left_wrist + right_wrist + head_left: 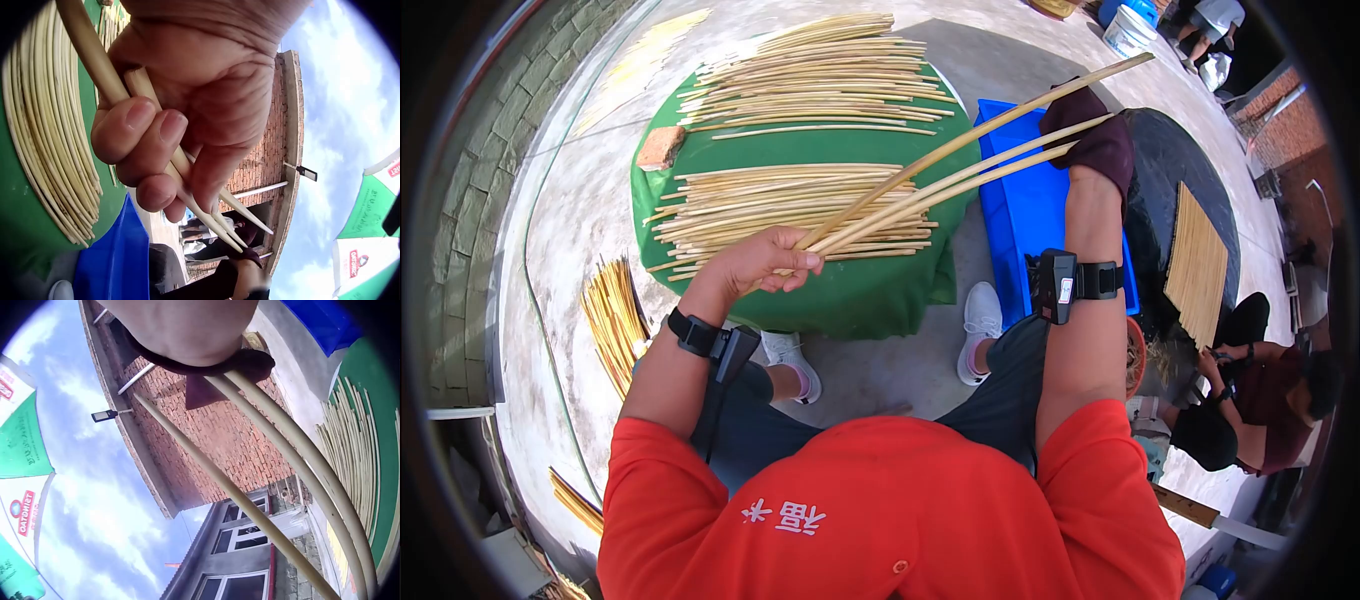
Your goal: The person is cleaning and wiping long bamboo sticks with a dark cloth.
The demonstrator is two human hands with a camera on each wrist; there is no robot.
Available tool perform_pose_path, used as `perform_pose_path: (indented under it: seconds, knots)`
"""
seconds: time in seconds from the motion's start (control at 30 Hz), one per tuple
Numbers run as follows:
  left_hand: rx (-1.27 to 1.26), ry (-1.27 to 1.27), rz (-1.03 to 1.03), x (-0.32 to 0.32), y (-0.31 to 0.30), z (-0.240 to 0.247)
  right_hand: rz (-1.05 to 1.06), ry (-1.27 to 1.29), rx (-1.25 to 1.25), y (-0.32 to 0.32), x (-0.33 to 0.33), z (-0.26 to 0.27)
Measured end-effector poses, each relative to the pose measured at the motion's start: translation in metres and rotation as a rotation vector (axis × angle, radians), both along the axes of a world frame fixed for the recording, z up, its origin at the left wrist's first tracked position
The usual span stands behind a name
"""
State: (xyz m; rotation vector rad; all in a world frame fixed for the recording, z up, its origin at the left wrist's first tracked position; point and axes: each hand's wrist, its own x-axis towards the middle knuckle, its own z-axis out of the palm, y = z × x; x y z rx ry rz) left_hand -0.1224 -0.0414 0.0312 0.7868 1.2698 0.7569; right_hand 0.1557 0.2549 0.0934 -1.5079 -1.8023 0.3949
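Observation:
Three long pale sticks (940,170) slant from lower left to upper right above a green-covered round table (870,290). My bare left hand (765,262) grips their near ends, and the left wrist view shows the fingers (140,128) curled round the sticks (94,56). My right hand (1090,130), in a dark maroon glove, holds the far part of the sticks. In the right wrist view the sticks (300,462) run out from under the glove (240,362).
Two piles of similar sticks (800,205) lie on the green table, with a brick (662,147) at its left. A blue tray (1020,215) stands at the right. Beyond it is a black round surface bearing a stick bundle (1197,265). Another person (1260,395) crouches at lower right. More sticks (612,320) lie on the ground.

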Motion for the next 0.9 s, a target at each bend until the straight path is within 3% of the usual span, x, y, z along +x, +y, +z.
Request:
perform_pose_path:
  seconds: [0.23,0.33,0.4,0.43,0.5,0.57,0.6,0.63,0.67,0.7,0.73,0.77,0.8,0.83,0.9]
  knots:
    - [-0.007,-0.037,-0.008,-0.006,-0.001,0.003,-0.071,0.121,-0.104,0.009,0.005,0.006]
    - [-0.008,-0.019,-0.010,-0.019,-0.003,0.006,-0.178,-0.045,0.003,0.033,0.030,0.001]
    - [-0.006,-0.012,-0.018,-0.033,-0.006,-0.002,-0.226,-0.411,0.213,0.058,0.054,-0.001]
    - [0.057,0.026,0.109,-0.036,-0.006,-0.006,-0.248,-0.590,0.320,0.056,0.051,0.003]
    - [0.124,0.071,0.243,-0.043,-0.007,-0.009,-0.295,-0.461,0.280,0.049,0.038,-0.001]
    - [0.169,0.185,0.364,-0.030,0.002,0.000,-0.033,-0.524,0.210,-0.022,-0.002,0.019]
    - [0.192,0.229,0.294,-0.029,0.009,-0.002,-0.032,-0.523,0.211,-0.005,0.005,0.005]
    - [0.194,0.228,0.293,-0.017,0.016,-0.003,0.182,-0.271,0.122,-0.041,0.003,-0.014]
    - [0.286,0.511,0.265,0.000,0.025,-0.003,0.390,-0.016,0.032,-0.080,-0.005,-0.033]
    - [0.376,0.794,0.231,0.017,0.033,-0.004,0.592,0.242,-0.060,-0.090,-0.056,-0.042]
    - [0.380,0.793,0.228,0.034,0.039,-0.007,0.788,0.505,-0.153,-0.129,-0.093,-0.058]
    - [0.446,1.018,0.187,0.051,0.044,-0.012,0.979,0.772,-0.247,-0.121,-0.090,-0.073]
    - [0.511,1.243,0.141,0.060,0.046,-0.016,0.941,0.036,0.001,-0.144,-0.097,-0.049]
    - [0.512,1.242,0.138,0.062,0.046,-0.019,0.815,-0.693,0.239,-0.159,-0.099,-0.025]
    - [0.604,1.122,0.077,0.065,0.048,-0.022,0.811,-0.809,0.215,-0.154,-0.105,-0.027]
